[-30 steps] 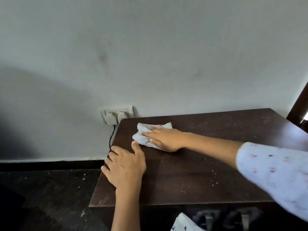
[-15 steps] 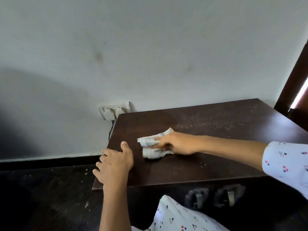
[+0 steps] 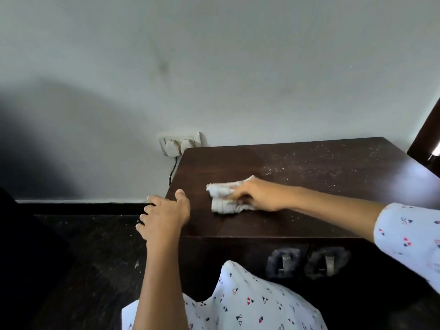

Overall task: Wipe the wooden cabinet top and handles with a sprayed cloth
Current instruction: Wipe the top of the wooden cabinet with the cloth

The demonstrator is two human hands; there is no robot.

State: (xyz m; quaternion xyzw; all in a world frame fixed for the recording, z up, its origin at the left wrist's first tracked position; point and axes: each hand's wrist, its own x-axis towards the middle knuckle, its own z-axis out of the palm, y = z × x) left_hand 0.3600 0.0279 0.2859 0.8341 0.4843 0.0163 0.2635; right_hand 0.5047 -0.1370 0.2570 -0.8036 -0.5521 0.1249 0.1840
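Dark floor (image 3: 90,258) at left, wall socket (image 3: 179,144) above. Left hand (image 3: 164,219) draped loosely over cabinet top (image 3: 297,167) corner, grasping nothing. Right hand (image 3: 259,195) pressing bunched white cloth (image 3: 222,198) onto front-left area; dust specks farther right; two handles (image 3: 307,263) below.

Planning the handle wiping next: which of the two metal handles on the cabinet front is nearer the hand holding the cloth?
The left handle, the one toward the socket side. It sits almost below the right hand pressing the cloth; the other handle hangs farther right.
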